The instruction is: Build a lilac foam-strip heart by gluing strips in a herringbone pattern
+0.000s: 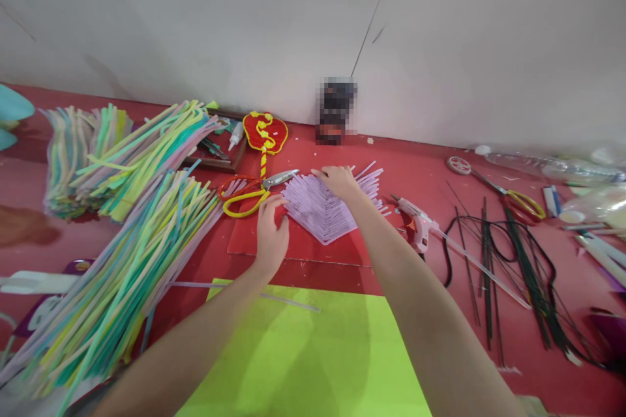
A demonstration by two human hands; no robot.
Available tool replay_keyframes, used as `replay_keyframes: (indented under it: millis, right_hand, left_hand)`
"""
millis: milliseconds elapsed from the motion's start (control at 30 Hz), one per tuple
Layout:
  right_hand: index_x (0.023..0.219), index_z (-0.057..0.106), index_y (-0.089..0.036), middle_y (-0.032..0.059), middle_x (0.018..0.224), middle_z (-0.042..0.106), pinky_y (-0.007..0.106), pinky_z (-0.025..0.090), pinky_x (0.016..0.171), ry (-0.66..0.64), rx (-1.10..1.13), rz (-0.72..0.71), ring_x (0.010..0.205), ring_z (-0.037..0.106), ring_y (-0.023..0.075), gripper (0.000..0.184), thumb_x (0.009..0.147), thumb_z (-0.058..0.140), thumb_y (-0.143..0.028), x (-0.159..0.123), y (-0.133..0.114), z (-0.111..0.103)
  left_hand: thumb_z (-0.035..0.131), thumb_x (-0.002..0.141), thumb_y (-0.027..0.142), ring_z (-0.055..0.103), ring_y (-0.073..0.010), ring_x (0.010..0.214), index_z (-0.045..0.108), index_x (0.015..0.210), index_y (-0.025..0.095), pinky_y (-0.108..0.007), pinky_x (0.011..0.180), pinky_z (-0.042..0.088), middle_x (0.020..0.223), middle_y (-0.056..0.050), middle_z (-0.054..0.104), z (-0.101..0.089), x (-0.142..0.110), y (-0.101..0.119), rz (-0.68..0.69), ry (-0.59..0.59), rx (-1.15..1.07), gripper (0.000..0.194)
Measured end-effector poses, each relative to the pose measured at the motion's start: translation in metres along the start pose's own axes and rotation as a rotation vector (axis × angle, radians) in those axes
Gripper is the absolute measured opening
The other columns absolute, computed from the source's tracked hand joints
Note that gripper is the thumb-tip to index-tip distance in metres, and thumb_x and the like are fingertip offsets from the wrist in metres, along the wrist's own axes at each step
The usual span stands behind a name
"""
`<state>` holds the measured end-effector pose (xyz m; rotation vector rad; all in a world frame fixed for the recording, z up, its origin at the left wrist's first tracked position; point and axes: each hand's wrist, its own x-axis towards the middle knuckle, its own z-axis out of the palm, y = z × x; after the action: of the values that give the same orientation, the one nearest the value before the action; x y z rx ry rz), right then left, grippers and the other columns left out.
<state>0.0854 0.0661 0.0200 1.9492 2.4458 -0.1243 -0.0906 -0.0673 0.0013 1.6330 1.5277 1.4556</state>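
Note:
A leaf-shaped panel of lilac paper sticks (323, 208) lies on a red board (303, 249) in the middle of the red table. My left hand (272, 234) rests at the panel's left edge, fingers pressed against it. My right hand (338, 181) lies flat on the panel's top, fingers stretched out over the sticks. Neither hand lifts anything.
Red-and-yellow scissors (254, 194) lie just left of the panel. Piles of pastel paper sticks (132, 241) fill the left side. A glue gun (415, 215), dark wires (508, 267) and another pair of scissors (499, 189) lie at right. A lime-green sheet (303, 352) is nearest me.

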Motion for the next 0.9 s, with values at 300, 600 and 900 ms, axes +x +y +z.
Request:
replay_keyframes:
  millis: [300, 600, 900]
  right_hand:
    - [0.093, 0.069, -0.018, 0.0102, 0.100, 0.071, 0.028, 0.039, 0.075, -0.015, 0.020, 0.004, 0.092, 0.064, 0.0203, 0.057, 0.097, 0.024, -0.053, 0.0022, 0.0009, -0.0023]
    - [0.102, 0.069, -0.019, 0.0104, 0.103, 0.071, 0.029, 0.041, 0.080, -0.044, 0.031, 0.005, 0.094, 0.064, 0.0204, 0.056, 0.097, 0.024, -0.052, -0.0021, -0.0037, 0.0017]
    - [0.098, 0.070, -0.017, 0.0135, 0.103, 0.070, 0.030, 0.043, 0.082, -0.050, 0.036, 0.097, 0.094, 0.064, 0.0220, 0.059, 0.096, 0.024, -0.054, -0.0042, -0.0051, -0.0002]
  left_hand:
    - [0.043, 0.073, -0.001, 0.050, -0.0210, 0.115, 0.056, 0.097, 0.021, -0.046, 0.106, 0.037, 0.112, -0.007, 0.055, 0.0006, 0.0002, 0.0010, -0.014, 0.002, 0.006, 0.035]
    - [0.043, 0.072, -0.001, 0.051, -0.0207, 0.114, 0.055, 0.098, 0.022, -0.046, 0.105, 0.038, 0.112, -0.007, 0.055, 0.0001, -0.0002, 0.0013, -0.018, -0.002, 0.002, 0.037]
    - [0.044, 0.073, 0.001, 0.051, -0.0209, 0.114, 0.056, 0.097, 0.021, -0.046, 0.105, 0.038, 0.111, -0.006, 0.056, 0.0002, 0.0002, 0.0009, 0.001, 0.000, 0.007, 0.034]
